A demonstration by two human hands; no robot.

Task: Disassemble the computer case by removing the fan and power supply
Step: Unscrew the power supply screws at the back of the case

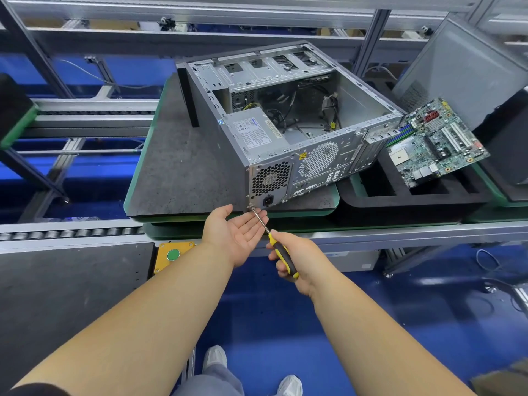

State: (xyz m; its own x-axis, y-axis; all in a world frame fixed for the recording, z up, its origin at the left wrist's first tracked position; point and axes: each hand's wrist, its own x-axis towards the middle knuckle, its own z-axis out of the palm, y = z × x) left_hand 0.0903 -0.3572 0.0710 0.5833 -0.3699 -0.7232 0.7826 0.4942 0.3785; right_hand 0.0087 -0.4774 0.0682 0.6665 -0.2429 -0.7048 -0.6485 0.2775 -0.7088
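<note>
An open grey computer case [217, 144] lies on its side on a dark work pallet [171, 172], rear panel towards me. The silver power supply [254, 132] sits in the near left corner of the case, with its fan grille and socket on the rear panel. Loose cables lie inside. My right hand [294, 258] grips a yellow and black screwdriver [281, 252], whose tip meets a screw [251, 207] at the lower left corner of the rear panel. My left hand [237, 232] is held palm up, fingers straight, just under that screw.
A green motherboard [437, 144] rests in a black foam tray [414, 195] right of the case. A grey case panel [463, 67] leans at the far right. A yellow box with a green button [173, 254] sits below the conveyor rail. Blue floor lies beneath.
</note>
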